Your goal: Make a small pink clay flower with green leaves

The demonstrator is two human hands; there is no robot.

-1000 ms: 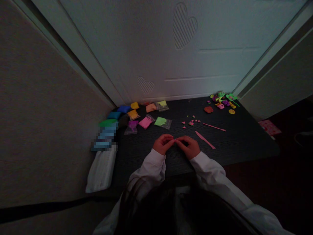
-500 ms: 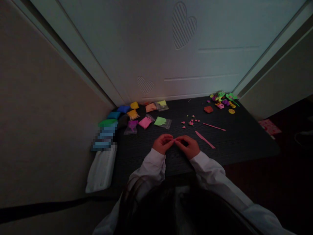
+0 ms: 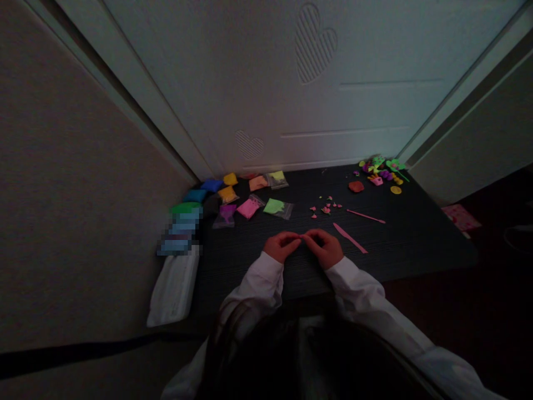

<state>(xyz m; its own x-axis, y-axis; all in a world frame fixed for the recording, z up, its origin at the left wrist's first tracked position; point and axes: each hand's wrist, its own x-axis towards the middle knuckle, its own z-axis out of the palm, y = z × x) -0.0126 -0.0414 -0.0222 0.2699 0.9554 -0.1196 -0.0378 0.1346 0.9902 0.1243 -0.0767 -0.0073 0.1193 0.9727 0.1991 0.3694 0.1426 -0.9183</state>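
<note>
The person's left hand (image 3: pixel 282 247) and right hand (image 3: pixel 325 248) meet above the near part of the dark surface (image 3: pixel 412 244), thumbs and forefingers brought together at the tips. Between them is a small pink piece (image 3: pixel 301 237), so the fingers of both hands pinch it from either side; its exact shape is too small to tell, and part of it is hidden by the fingertips. White sleeves cover both forearms. Just beside the right hand, on its right, a pink knife (image 3: pixel 350 238) lies flat and slanted, and beyond it lies a thin pink stick (image 3: pixel 366 216). Farther from the person than the hands, several tiny pink bits (image 3: pixel 327 208) are scattered near the stick's left end. Toward the far right are a reddish lump (image 3: pixel 356 186), a yellow disc (image 3: pixel 396 190) and a crowded group of colourful pieces (image 3: pixel 377 166), with a green flower shape (image 3: pixel 395 165) at its right side. On the left half, a light green packet (image 3: pixel 273 206), a pink packet (image 3: pixel 249 208) and a purple packet (image 3: pixel 227 213) lie in a row, with orange, yellow, peach, blue and teal packets around and behind them. At the left edge a white package (image 3: pixel 175 286) lies near a blurred blue item (image 3: pixel 181 230).
</note>
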